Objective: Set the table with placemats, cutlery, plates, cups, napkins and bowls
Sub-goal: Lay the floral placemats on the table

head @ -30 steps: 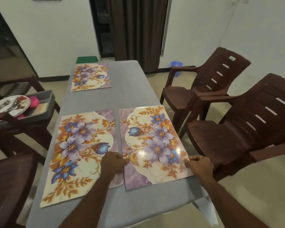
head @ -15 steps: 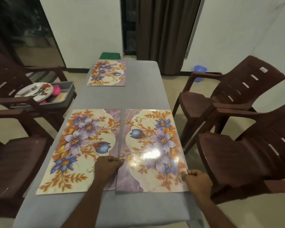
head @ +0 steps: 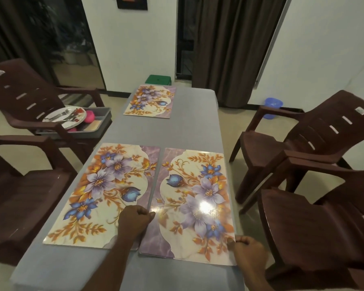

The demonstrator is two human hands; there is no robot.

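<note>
Three floral placemats lie on the grey table (head: 177,131). The near right placemat (head: 195,198) is gripped at both sides: my left hand (head: 135,220) pinches its left edge and my right hand (head: 249,252) pinches its near right corner. The near left placemat (head: 105,192) lies beside it, almost touching. A third placemat (head: 150,101) lies at the far end. A grey tray (head: 97,124) on the left chair holds a plate (head: 65,117) with cutlery and a pink cup (head: 90,116).
Brown plastic chairs stand on both sides: two on the right (head: 303,143), two on the left (head: 25,97). A green stool (head: 158,79) stands past the table's far end and a blue tub (head: 272,105) sits on the floor by the curtain.
The near right placemat has been turned straight and now lies parallel to the left one. Both hands kept their hold on it. The view has tilted up.
</note>
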